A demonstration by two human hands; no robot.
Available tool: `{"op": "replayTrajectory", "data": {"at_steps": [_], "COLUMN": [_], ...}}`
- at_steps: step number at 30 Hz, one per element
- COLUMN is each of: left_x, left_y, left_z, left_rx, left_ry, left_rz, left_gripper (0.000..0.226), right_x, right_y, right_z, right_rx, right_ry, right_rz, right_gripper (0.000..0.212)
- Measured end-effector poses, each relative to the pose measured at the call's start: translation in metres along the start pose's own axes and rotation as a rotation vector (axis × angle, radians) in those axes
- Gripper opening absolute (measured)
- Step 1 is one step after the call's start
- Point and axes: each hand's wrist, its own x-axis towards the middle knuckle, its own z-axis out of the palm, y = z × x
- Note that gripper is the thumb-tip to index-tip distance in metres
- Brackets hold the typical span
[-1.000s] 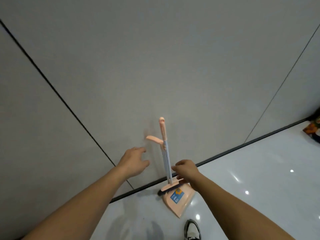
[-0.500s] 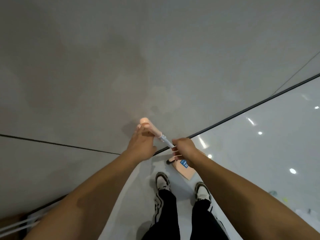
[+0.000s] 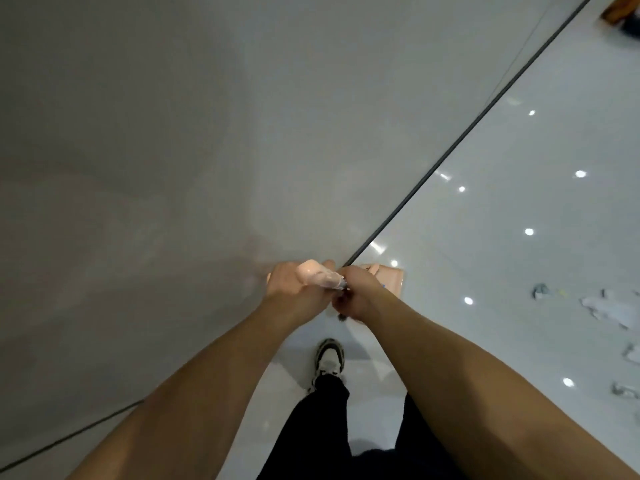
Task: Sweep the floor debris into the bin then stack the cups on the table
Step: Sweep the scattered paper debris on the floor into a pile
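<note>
A glossy white floor (image 3: 502, 237) meets a plain grey wall (image 3: 207, 133) along a dark skirting line (image 3: 450, 150) that runs from the centre toward one o'clock; nearest, at six o'clock, a person's dark trousers and one pale shoe (image 3: 329, 360) stand close to the wall, placed so as to reach the tools parked there; just beyond, at the centre, the left hand (image 3: 292, 287) is wrapped round the peach handle (image 3: 317, 277), whose rounded top pokes out above the knuckles, while the right hand (image 3: 356, 294) is clenched round the stem just below, the two touching, probably to pull broom and pan apart or lift them together; the peach dustpan (image 3: 391, 280) peeks out behind the right wrist, near the skirting; farther off, toward three o'clock, the floor debris (image 3: 609, 308) lies scattered as pale scraps, well apart from the hands and not yet swept; neither bin nor cups show.
</note>
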Motion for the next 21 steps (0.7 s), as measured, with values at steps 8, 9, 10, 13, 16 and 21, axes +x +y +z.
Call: {"op": "replayTrajectory", "data": {"at_steps": [8,9,10,13,16,21], "left_x": [0.000,0.001,0.001,-0.004,-0.009,-0.018], "left_y": [-0.022,-0.022,-0.021,-0.010,0.003,0.042], "left_z": [0.022,0.021,0.017,0.005,-0.001,-0.008], "left_rx": [-0.080,-0.032,0.048,0.373,0.413,0.478], "left_ry": [-0.080,-0.042,0.023,0.212,0.251,0.332], "left_rz": [0.119,0.142,0.188,0.340,0.357,0.489], "left_gripper": [0.048,0.045,0.039,0.029,0.047,0.075], "right_x": [-0.009,-0.013,-0.019,-0.041,-0.061,-0.082], "right_y": [0.019,0.019,0.020,0.027,0.041,0.063], "right_z": [0.008,0.002,-0.006,-0.049,-0.094,-0.131], "right_rx": [0.100,0.125,0.150,0.179,0.164,0.175], "right_ry": [0.217,0.234,0.248,0.262,0.292,0.281], "right_rz": [-0.137,-0.157,-0.172,-0.208,-0.206,-0.186], "right_gripper": [0.015,0.014,0.015,0.016,0.014,0.005]}}
